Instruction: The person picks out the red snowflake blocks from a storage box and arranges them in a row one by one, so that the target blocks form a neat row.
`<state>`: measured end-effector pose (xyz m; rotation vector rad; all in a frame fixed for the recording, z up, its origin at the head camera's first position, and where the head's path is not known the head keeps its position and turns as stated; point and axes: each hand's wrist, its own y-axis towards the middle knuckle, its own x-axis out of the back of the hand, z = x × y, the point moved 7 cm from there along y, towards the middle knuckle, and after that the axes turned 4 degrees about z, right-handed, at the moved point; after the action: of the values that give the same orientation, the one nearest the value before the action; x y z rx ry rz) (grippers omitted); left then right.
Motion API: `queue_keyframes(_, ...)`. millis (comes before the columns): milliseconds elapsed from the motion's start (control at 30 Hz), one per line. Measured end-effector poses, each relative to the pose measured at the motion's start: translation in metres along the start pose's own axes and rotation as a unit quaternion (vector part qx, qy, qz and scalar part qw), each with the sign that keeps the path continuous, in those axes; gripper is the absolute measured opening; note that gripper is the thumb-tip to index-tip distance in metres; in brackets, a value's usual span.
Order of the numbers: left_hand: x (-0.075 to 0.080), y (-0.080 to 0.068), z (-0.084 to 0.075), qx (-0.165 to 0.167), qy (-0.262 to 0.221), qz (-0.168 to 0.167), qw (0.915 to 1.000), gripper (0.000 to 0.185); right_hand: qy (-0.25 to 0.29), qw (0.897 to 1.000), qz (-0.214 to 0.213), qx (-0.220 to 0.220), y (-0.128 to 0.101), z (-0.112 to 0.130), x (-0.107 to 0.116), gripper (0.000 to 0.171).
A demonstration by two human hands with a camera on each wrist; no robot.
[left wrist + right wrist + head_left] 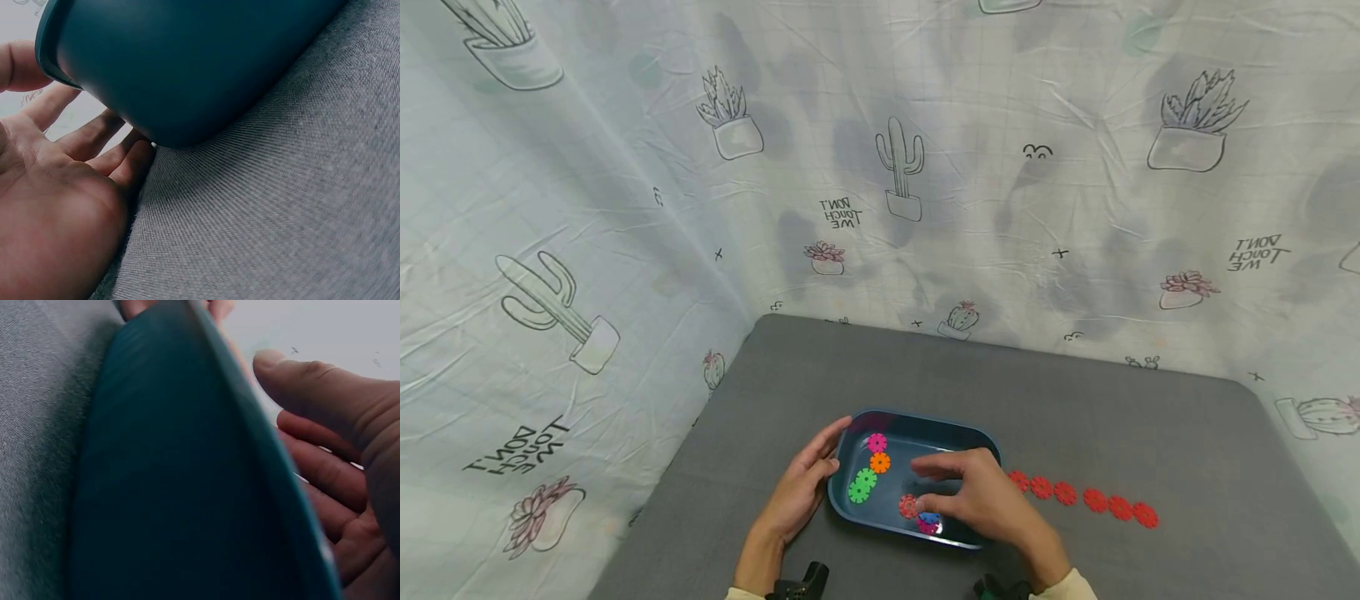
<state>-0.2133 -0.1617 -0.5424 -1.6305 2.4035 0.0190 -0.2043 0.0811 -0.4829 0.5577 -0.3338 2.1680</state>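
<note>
A dark blue tray (934, 426) sits on the grey table near the front edge. Inside lie a pink disc (877, 442), an orange disc (880, 462), a green double disc (862, 486), a red disc (907, 506) and a blue-and-pink pair (928, 523). My left hand (829, 451) rests flat against the tray's left wall (187, 69), fingers (119, 159) straight. My right hand (931, 486) hovers over the tray's right half with fingers spread, thumb close to the red disc. The right wrist view shows that hand (337, 456) holding nothing beside the tray rim (250, 425).
A row of several red discs (1081, 497) lies on the table (1075, 400) to the right of the tray. A cactus-print cloth (880, 167) hangs behind and to the left.
</note>
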Motion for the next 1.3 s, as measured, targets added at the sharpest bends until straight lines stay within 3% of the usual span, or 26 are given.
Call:
queue_keyframes(400,0.001,-0.001,0.0,-0.001,0.001,0.004,1.0,0.059,-0.105,0.993,0.051,0.005,0.02,-0.003,-0.025,0.036)
queue_keyframes(733,0.002,-0.001,0.0,-0.005,0.006,0.008,0.9999,0.059,-0.246,0.967,0.059,0.022,0.032,0.004,-0.039,0.026)
queue_keyframes(933,0.002,-0.002,0.0,-0.006,0.001,0.011,0.9999,0.059,-0.275,0.959,0.047,0.045,0.036,0.006,-0.045,0.02)
queue_keyframes(1100,0.001,-0.002,-0.001,-0.015,0.001,0.013,0.9998,0.059,-0.288,0.955,0.025,0.066,0.037,0.007,-0.044,0.025)
queue_keyframes(1300,0.002,-0.002,-0.001,-0.007,0.01,0.005,0.9999,0.059,-0.295,0.954,0.022,0.054,0.038,0.006,-0.041,0.029)
